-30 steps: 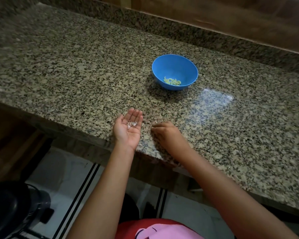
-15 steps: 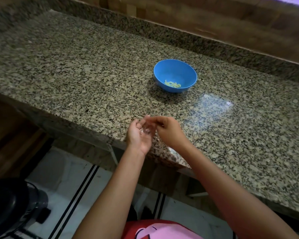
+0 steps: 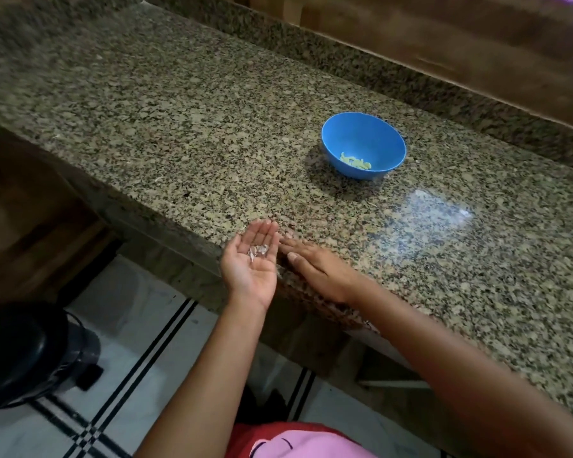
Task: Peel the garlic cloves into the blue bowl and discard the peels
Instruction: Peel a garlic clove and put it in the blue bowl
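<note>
Left hand (image 3: 250, 263): palm up at the bench (image 3: 192, 133) edge, fingers straight, a few garlic peels (image 3: 257, 251) lying on it. Right hand (image 3: 316, 266): flat on the bench, fingers extended. Blue bowl (image 3: 354, 133): farther back, holding peeled garlic cloves (image 3: 356, 161).

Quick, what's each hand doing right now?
Left hand: open, palm up, pale papery garlic peels lying on it.
Right hand: open, flat on the speckled granite countertop.

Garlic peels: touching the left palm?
Touching. The head view shows the garlic peels lying directly on the upturned palm of the open left hand.
</note>
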